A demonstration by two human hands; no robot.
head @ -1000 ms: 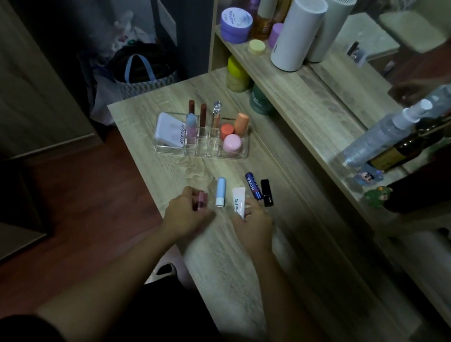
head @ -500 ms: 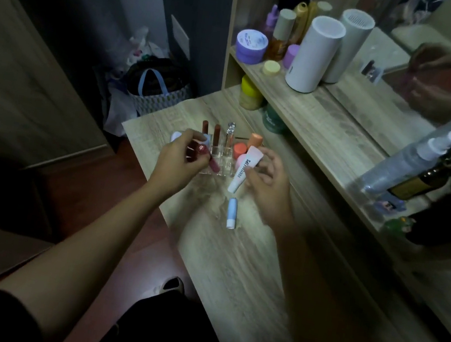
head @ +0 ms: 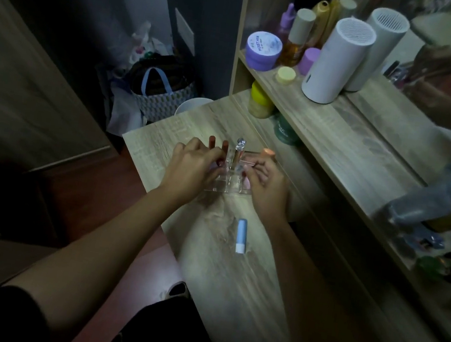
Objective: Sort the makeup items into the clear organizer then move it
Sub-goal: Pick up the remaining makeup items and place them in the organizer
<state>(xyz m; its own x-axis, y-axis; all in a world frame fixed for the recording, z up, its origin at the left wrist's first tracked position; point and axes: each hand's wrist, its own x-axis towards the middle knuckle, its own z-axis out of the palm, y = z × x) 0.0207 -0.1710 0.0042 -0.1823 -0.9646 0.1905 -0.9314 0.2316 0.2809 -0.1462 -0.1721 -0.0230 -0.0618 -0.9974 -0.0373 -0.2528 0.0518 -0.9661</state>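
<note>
The clear organizer stands on the wooden table, with upright lipsticks and a clear-capped tube in its back slots and an orange cap at its right. My left hand hovers over its left side, pinching a dark red lipstick. My right hand is curled over the right side around a white tube, of which only a thin edge shows. A blue lip balm lies loose on the table nearer to me.
A raised shelf on the right carries two white cylinders, a purple jar and bottles; a yellow jar and green jar sit beneath. A spray bottle leans at right. A bag sits on the floor past the table's left edge.
Both hands carried their items from the near table to the organizer and now lower them into it. The white tube has sunk mostly out of sight under my right hand.
</note>
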